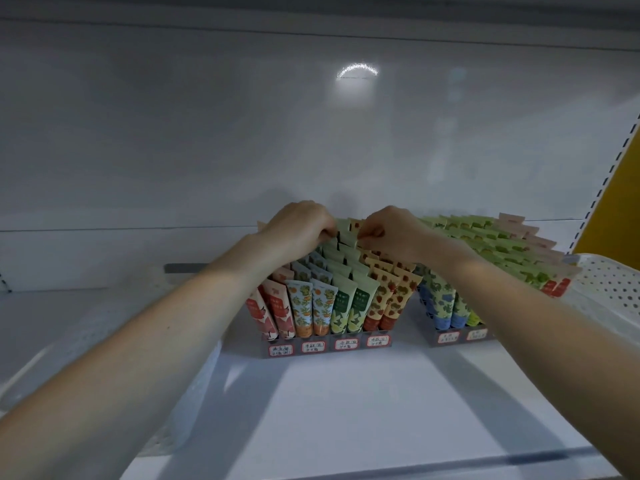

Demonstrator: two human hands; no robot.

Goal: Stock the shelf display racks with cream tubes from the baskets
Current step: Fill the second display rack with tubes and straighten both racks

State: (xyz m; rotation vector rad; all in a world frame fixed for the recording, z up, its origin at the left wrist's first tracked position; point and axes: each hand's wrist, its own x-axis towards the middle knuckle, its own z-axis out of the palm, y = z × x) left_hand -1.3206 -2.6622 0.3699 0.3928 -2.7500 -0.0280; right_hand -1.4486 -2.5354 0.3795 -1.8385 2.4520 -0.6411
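A grey display rack (329, 348) on the white shelf holds rows of cream tubes: red, orange-flowered, green (341, 303) and strawberry-patterned. A second rack (450, 336) to its right carries blue-flowered and green tubes. Both my hands reach to the back of the first rack. My left hand (298, 226) has its fingers curled on the top edges of the rear tubes in the green row. My right hand (391, 233) pinches the top of a rear tube (348, 226) beside the left hand. The fingertips are partly hidden among the tubes.
A white perforated basket (609, 282) sits at the right edge of the shelf. Another white basket (194, 368) lies under my left forearm. The shelf's white back panel (311, 133) rises behind the racks. A yellow panel (613, 202) stands at far right.
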